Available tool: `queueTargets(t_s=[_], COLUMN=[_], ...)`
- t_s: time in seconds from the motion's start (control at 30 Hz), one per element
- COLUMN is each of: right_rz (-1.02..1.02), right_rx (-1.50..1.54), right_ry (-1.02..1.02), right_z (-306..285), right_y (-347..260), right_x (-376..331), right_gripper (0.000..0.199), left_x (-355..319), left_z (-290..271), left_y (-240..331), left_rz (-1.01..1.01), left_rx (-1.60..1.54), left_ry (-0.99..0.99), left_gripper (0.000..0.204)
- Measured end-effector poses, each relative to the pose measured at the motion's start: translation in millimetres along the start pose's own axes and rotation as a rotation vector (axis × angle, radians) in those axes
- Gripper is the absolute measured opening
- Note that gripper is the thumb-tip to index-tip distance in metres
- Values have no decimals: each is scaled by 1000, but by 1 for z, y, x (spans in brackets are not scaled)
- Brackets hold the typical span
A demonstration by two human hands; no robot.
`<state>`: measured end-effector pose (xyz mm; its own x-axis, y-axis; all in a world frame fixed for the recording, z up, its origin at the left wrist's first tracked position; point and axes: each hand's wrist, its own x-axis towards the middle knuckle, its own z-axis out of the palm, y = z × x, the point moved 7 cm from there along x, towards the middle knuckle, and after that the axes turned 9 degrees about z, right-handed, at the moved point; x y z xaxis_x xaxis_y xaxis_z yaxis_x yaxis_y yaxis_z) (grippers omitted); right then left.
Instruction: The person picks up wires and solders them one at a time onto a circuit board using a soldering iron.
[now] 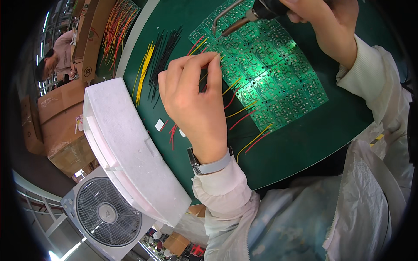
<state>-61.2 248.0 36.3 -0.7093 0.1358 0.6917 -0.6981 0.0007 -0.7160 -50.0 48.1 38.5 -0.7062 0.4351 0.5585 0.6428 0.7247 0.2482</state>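
My left hand point(191, 89) has its thumb and forefinger pinched together at the left edge of a green circuit board panel point(283, 78); a thin wire seems to be between the tips, mostly hidden. In my right hand point(333, 28) is a soldering gun point(263, 9) with a dark handle, cut off by the upper edge. Its copper-coloured tip point(235, 27) and curved metal feed tube point(216, 19) hang over the panel's upper left. Several red and yellow wires point(240, 110) stick out from the panel's left side.
Left of the panel lie bundles of black wires point(164, 61) and yellow wires point(143, 78). Loose red wires point(173, 135) rest near a small white piece point(159, 125). A white foam box point(130, 143) lines the table's left edge, beside a fan point(106, 213). Another person point(63, 56) is beyond cardboard boxes point(65, 113).
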Motion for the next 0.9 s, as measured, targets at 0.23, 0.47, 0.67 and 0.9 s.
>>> queueTargets(t_s=[0.23, 0.47, 0.67, 0.9], right_rz=[141, 90, -67, -119], right_rx=[-2, -174, -500, -564], right_ry=[105, 388, 522, 607], right_z=[-3, -60, -79, -89], right_y=[0, 9, 0, 7], right_x=[12, 31, 38, 47], right_gripper=[16, 17, 21, 22], left_x=[-6, -2, 46, 136], left_z=[-10, -26, -36, 78], left_y=[-6, -13, 25, 48], left_rz=[34, -142, -35, 390], left_rx=[102, -33, -106, -165], left_ry=[-6, 11, -220, -385], left_gripper=[11, 14, 15, 16])
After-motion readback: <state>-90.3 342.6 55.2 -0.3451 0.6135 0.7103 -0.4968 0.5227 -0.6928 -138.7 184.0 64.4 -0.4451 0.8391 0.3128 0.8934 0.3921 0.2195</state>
